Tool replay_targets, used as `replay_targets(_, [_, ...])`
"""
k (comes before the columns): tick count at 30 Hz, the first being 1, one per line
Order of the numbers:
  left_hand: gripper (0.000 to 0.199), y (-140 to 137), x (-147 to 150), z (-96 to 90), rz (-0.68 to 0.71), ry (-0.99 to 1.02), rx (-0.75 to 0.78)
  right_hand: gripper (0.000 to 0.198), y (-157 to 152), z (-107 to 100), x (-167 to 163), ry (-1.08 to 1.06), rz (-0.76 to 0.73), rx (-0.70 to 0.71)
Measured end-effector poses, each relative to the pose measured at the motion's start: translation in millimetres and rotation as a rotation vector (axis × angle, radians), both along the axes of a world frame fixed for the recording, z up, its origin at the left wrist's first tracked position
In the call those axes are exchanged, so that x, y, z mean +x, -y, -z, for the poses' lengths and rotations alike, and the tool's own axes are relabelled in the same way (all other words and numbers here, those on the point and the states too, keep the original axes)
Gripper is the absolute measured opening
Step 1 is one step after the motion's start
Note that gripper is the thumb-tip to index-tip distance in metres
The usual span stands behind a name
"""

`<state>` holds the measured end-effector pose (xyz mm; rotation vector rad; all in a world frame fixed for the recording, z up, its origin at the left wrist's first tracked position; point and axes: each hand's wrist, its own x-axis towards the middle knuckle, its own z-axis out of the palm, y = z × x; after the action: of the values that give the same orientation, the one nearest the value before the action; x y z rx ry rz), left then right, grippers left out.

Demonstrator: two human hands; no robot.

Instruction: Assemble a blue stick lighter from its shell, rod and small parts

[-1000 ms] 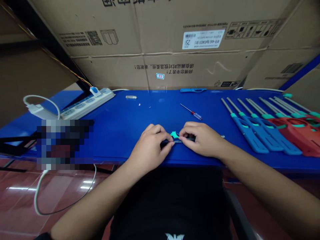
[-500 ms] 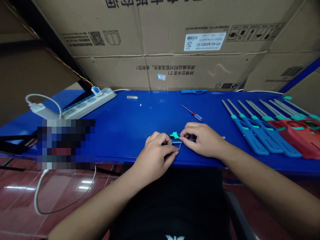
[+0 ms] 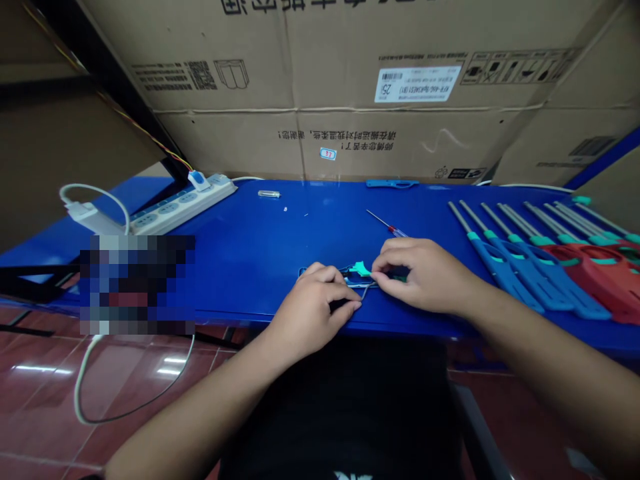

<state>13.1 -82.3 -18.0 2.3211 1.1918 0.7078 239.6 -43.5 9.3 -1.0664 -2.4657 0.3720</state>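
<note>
Left hand (image 3: pixel 320 303) pinching a thin grey strand (image 3: pixel 367 291) below frame centre, right hand (image 3: pixel 423 273) bunched beside a green piece (image 3: pixel 359 269), its grip I can't make out, blue casing (image 3: pixel 356 283) under both, screwdriver (image 3: pixel 399 232) just above, lighters (image 3: pixel 563 283) far right.

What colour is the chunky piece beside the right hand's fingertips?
The chunky piece is mint green, visible in the head view.
</note>
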Motion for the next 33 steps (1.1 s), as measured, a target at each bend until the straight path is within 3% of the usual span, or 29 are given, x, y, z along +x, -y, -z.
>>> replay_targets(7, [0.014,0.3,-0.2,-1.5,0.009,-0.012,0.005,0.012,-3.0,-5.0,-7.3,0.140,-0.028,-0.044])
replay_targets(12, [0.014,-0.1,0.3,-0.9,0.029,-0.019,0.012,0.014,-3.9,0.4,-12.1,0.111,-0.047,-0.070])
replay_targets(20, [0.015,-2.1,-4.0,-8.0,0.057,-0.005,-0.008,0.015,-4.5,8.4,-11.6,0.071,-0.063,0.004])
replay_targets(25, [0.022,-18.8,-17.8,-18.8,-0.055,0.075,0.031,0.015,-5.0,11.2,-11.1,0.056,-0.055,0.001])
replay_targets(27, [0.024,-25.5,-20.7,-18.5,-0.081,0.035,0.040,0.014,-4.9,12.6,-11.2,0.044,-0.049,0.004])
replay_targets(33, [0.036,-28.8,-18.0,-8.1,0.007,-0.095,-0.008,0.016,-2.9,15.7,-9.3,0.034,-0.043,0.037])
